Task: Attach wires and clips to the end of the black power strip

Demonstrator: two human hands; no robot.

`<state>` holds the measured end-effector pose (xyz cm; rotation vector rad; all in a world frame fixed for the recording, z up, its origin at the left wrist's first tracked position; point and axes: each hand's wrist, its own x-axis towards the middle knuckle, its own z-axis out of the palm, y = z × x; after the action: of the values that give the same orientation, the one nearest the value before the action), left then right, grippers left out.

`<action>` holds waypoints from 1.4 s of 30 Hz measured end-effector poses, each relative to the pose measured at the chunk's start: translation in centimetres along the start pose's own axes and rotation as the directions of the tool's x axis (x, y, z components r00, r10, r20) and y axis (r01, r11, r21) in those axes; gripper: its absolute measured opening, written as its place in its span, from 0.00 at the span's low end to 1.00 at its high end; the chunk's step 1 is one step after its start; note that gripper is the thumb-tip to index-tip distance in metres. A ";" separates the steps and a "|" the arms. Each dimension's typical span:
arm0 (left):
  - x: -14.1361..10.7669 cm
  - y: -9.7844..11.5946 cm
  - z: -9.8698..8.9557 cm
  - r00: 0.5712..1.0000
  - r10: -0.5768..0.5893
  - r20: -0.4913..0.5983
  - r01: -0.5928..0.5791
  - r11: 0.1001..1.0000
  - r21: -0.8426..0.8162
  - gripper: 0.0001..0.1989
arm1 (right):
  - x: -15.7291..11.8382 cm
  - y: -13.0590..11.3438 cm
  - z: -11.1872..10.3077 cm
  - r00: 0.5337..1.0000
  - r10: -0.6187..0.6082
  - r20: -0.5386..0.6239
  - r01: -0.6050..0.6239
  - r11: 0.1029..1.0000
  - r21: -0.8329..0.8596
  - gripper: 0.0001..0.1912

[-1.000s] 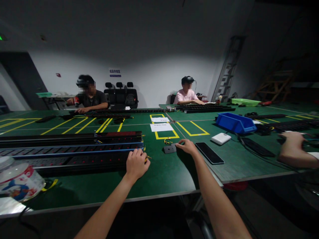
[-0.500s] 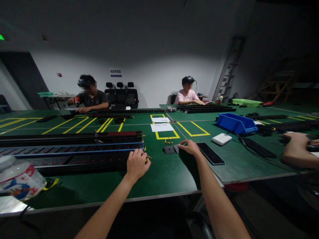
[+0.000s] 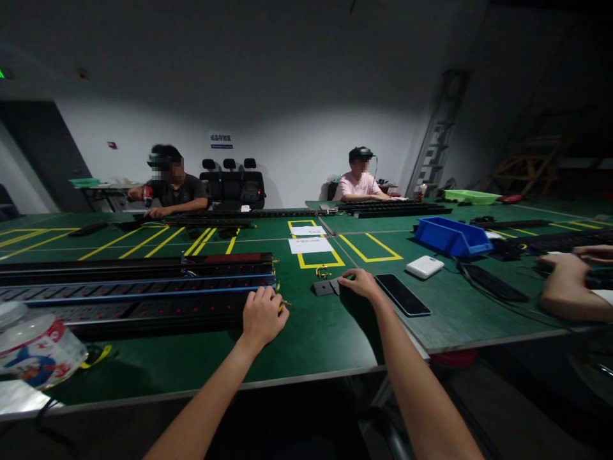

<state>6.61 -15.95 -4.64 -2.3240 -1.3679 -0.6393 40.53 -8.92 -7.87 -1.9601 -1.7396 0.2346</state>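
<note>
My left hand (image 3: 263,314) is closed at the right end of the long black strips (image 3: 186,308), with a bit of yellow wire (image 3: 285,304) showing by its fingers. What its fingers hold is hidden. Left of the dark phone (image 3: 402,294), my right hand (image 3: 361,282) pinches at the right edge of a small flat black plate (image 3: 326,287) lying on the green table (image 3: 316,348). Just beyond that plate lies a small yellow and black wire bundle (image 3: 323,271).
A white box (image 3: 424,267) and a blue bin (image 3: 453,237) stand at the right. Another person's hands (image 3: 567,281) work at the right edge. Clear jars (image 3: 41,348) stand at the near left. Two people sit across the table.
My right hand has shifted slightly left, closer to the black plate. My left hand stays in place. At the far right, more of another person's second hand shows.
</note>
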 end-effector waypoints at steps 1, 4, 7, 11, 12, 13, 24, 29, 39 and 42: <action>0.0 0.0 0.0 1.000 0.000 0.001 0.000 1.000 -0.003 0.09 | 0.0 -0.1 0.0 1.000 -0.004 -0.004 0.004 1.000 0.000 0.18; 0.0 0.0 0.0 1.000 -0.001 0.001 0.001 1.000 -0.002 0.10 | 0.0 -0.4 0.0 1.000 -0.015 0.002 0.015 1.000 0.001 0.18; 0.0 0.0 0.0 1.000 0.001 0.000 -0.001 1.000 0.004 0.10 | 0.0 -0.6 0.1 1.000 -0.022 0.004 0.022 1.000 -0.002 0.18; 0.0 0.0 0.0 1.000 0.003 0.000 -0.003 1.000 0.005 0.10 | 0.0 -1.0 0.3 1.000 -0.024 -0.003 0.024 1.000 -0.002 0.19; 0.0 0.0 0.0 1.000 0.001 0.000 -0.001 1.000 0.009 0.10 | -0.1 -1.1 0.3 1.000 -0.021 -0.006 0.021 1.000 0.001 0.19; 0.0 0.1 0.0 1.000 0.000 0.000 0.000 1.000 0.015 0.10 | -0.1 -1.2 0.4 1.000 -0.016 -0.010 0.016 1.000 0.004 0.19; 0.0 0.0 0.0 1.000 0.008 0.008 -0.008 1.000 0.022 0.10 | -0.4 -2.8 1.0 0.998 -0.001 -0.070 0.001 1.000 -0.008 0.20; 0.0 0.0 -0.1 1.000 0.007 0.006 -0.007 1.000 0.014 0.11 | -0.5 -3.3 1.1 0.998 0.008 -0.059 -0.009 1.000 -0.023 0.21; 0.0 0.0 0.0 1.000 -0.001 0.015 0.000 1.000 0.015 0.11 | -0.5 -3.4 1.4 0.998 -0.015 -0.057 0.013 0.999 -0.038 0.21; 0.0 0.0 0.0 1.000 -0.003 0.015 0.003 1.000 0.011 0.11 | -0.5 -3.5 1.5 0.998 -0.019 -0.060 0.017 0.999 -0.041 0.21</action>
<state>6.61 -15.90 -4.62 -2.3234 -1.3786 -0.6152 36.72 -8.84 -7.56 -1.9585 -1.7351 0.1334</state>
